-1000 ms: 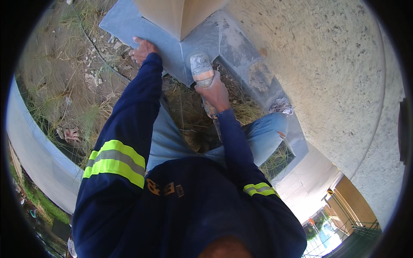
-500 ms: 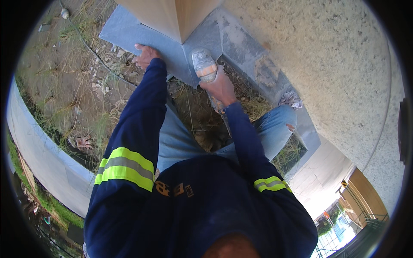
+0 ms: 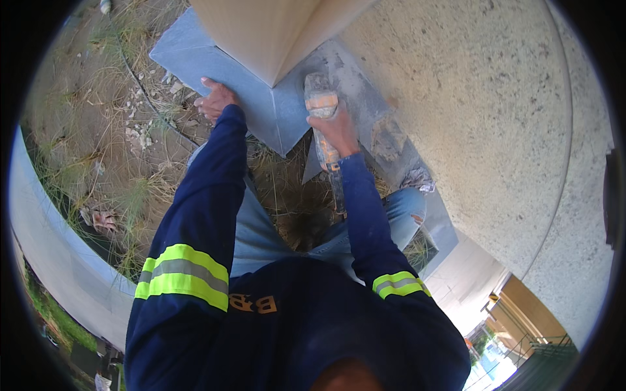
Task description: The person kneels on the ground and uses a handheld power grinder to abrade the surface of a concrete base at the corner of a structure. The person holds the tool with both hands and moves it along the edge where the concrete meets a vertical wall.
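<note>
The right hand is wrapped round a dusty power tool at right, beside the grey slab. Slightly farther, the left hand touches the slab's left edge; whether it clasps, I cannot tell. A one-handed slip could chip stone or scuff the tan column beyond.

"Light?"
"Daylight, soft and diffuse; my right hand and left hand evenly lit, shadows faint."
"Darkest area?"
"The ground between my legs, dim; my navy top, little detail."
"Glare?"
"One patch, lower right, burnt to white."
"Distortion?"
"Black circular surround; blue fringe, left rim; pale low wall bowed; textured wall at right, its groove curved."
"Sharpness?"
"Moderate: cream pillar smeared toward the top, both hands slightly soft."
</note>
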Motion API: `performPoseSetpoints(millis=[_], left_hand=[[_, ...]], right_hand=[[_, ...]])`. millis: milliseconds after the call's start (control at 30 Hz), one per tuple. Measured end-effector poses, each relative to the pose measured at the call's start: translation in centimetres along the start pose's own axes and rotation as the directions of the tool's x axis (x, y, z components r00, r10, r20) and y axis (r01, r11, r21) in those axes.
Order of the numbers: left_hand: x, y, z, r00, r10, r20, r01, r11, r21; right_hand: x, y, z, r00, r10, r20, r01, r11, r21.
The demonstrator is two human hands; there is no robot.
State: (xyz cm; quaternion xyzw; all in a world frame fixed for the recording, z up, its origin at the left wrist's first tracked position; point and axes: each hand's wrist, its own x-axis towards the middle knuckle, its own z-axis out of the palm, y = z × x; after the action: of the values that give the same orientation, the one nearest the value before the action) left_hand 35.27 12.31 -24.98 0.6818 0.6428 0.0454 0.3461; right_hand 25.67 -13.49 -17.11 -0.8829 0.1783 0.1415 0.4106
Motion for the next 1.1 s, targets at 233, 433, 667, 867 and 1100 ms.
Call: performPoseSetpoints(millis=[233,433,667,867,1100], left_hand=[[0.7,0.0,-0.3,1.000,-0.017,0.007,0.017,1.000,0.013],[0.7,0.3,-0.4,0.999,-0.041,0.007,0.041,0.999,0.024],[0.4,0.5,-1.0,0.999,-0.045,0.004,0.045,0.999,0.015],[0.1,0.7,-0.8,1.000,-0.031,0.002,0.031,1.000,0.004],[0.1,0.7,-1.1,0.999,-0.034,0.013,0.034,0.999,-0.004]], right_hand=[[1.8,-1.0,-1.7,0.998,0.057,-0.003,-0.055,0.971,0.233],[4.1,-2.0,-1.4,0.999,-0.036,-0.022,0.037,0.999,0.032],[4.7,-1.5,-1.5,0.999,-0.020,0.042,0.011,0.979,0.206],[5.6,-0.1,-1.0,0.993,-0.090,-0.081,0.088,0.996,-0.027],[5.8,-2.1,-1.9,0.999,0.028,0.045,-0.036,0.982,0.187]])
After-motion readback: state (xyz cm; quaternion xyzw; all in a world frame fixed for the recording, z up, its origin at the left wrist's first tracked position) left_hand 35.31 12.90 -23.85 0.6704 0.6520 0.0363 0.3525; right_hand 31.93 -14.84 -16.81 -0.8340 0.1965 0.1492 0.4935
